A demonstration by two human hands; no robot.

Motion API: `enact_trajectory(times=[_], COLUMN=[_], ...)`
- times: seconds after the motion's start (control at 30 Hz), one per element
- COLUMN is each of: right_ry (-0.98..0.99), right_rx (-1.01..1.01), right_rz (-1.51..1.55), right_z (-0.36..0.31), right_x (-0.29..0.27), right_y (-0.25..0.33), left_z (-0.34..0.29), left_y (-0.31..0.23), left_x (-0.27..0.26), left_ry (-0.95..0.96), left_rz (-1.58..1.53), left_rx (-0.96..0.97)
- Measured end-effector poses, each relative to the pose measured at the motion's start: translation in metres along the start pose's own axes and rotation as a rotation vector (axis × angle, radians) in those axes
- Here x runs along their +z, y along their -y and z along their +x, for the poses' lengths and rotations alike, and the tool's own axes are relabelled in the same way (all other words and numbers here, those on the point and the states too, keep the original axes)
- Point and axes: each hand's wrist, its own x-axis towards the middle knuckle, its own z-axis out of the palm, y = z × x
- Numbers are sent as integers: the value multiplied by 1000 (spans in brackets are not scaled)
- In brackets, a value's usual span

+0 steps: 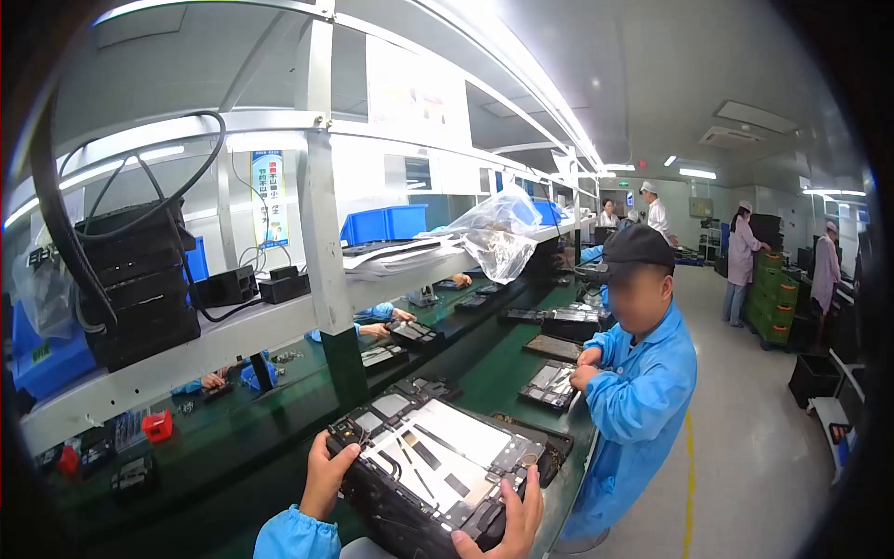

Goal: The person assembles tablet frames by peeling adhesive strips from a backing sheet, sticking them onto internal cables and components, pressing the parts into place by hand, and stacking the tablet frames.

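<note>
Both my hands grip a thick black device housing, or a stack of several, with silver-white panels and thin black strips on top (433, 452). My left hand (322, 473) clasps its left side, thumb over the upper edge. At the near right corner, my right hand (510, 524) has its fingers over the edge. The housing is tilted slightly above the near end of the green bench (484, 373). Its underside is hidden. Just beyond it, a similar device (549, 385) lies before a co-worker (629, 391) in a blue smock and black cap, whose hands are on it.
A white metal shelf (223, 347) runs along the left, carrying a black stack (140, 289), blue bins (384, 224) and a clear plastic bag (503, 228). Across the bench, other people's hands (377, 329) work on similar devices. Red bins (158, 426) stand at left; green crates (771, 296) at far right.
</note>
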Motion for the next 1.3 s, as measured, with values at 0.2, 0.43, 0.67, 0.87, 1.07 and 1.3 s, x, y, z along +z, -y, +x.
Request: enact_trajectory(times=[0.2, 0.43, 0.67, 0.87, 1.07, 1.3], right_ry=[30, -112, 236, 571, 751, 897], right_rx=[38, 81, 556, 735, 753, 187], right_rz=[137, 553, 1111, 788, 640, 268], right_z=[8, 22, -25, -114, -168, -179], right_x=[-9, -4, -2, 17, 64, 92], right_y=[-6, 28, 65, 26, -14, -33], left_z=[-11, -72, -231, -367, -387, -373], left_y=[-26, -96, -117, -26, 30, 36], left_x=[15, 16, -51, -64, -58, -54], left_ry=[-97, -292, -710, -804, -770, -320], left_rz=[-30, -340, 43, 514, 791, 1047], left_rx=[297, 501, 260, -230, -222, -198])
